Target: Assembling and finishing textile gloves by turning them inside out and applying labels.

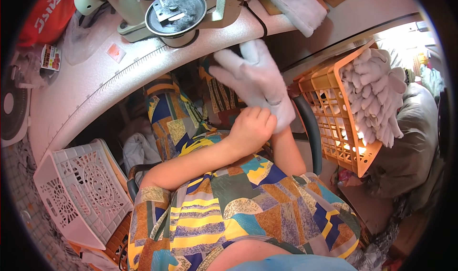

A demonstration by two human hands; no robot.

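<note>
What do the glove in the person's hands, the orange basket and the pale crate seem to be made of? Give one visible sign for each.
The glove looks like soft, matte white knitted cloth: it folds limply. The orange basket seems to be moulded plastic, smooth, with an even lattice wall. The pale crate also looks like plastic, with patterned cut-outs. The left hand grips the glove; the right hand is hidden.

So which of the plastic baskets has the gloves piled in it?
The orange basket to the person's right, heaped with white gloves. The pale pink basket at the lower left shows none, and lies tipped.
</note>
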